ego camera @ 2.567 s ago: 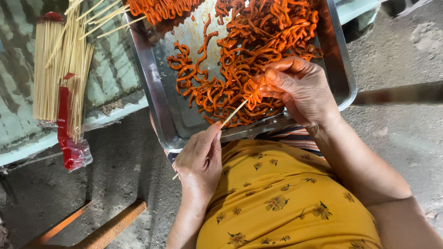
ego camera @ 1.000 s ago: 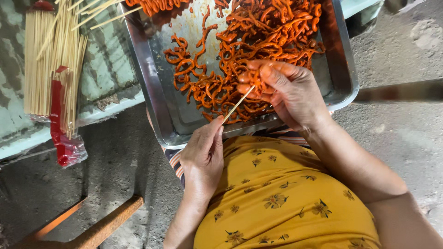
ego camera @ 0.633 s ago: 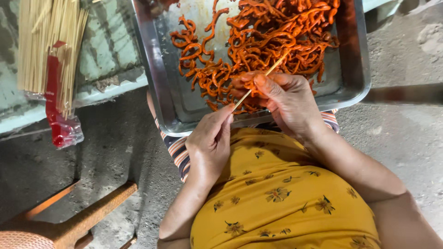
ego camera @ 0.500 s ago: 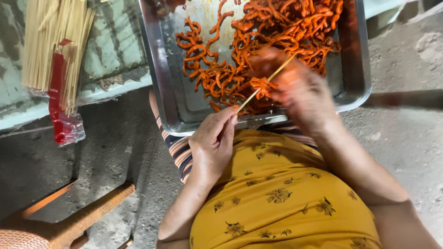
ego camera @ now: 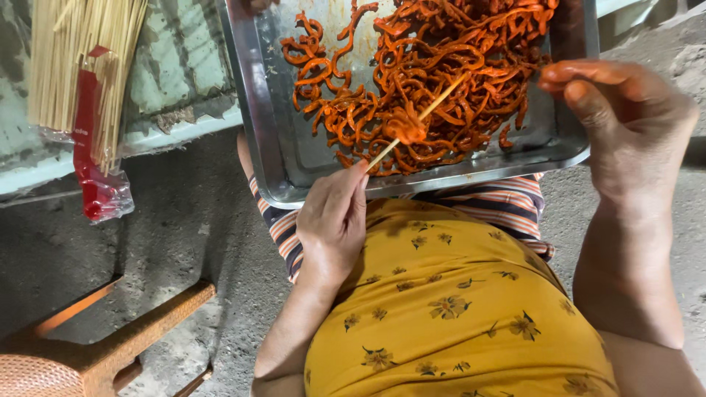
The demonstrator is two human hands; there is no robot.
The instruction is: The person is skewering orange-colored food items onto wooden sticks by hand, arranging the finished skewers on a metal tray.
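Two hands: left hand pinches a wooden skewer; right hand hangs loose, fingers curled, holding nothing.
Skewer: slants up over the metal tray, one orange strip threaded on it.
Package: clear bag with red label, upper left, bundled sticks in it.
Surface: pale green ledge; grey concrete floor.
Corner: wooden stool.

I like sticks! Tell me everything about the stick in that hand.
The stick is thin, pale and looks like bamboo. The left hand pinches its lower end with the fingers, so it slants up to the right over the metal tray. One orange strip is threaded on near its middle. The right hand is apart from it.
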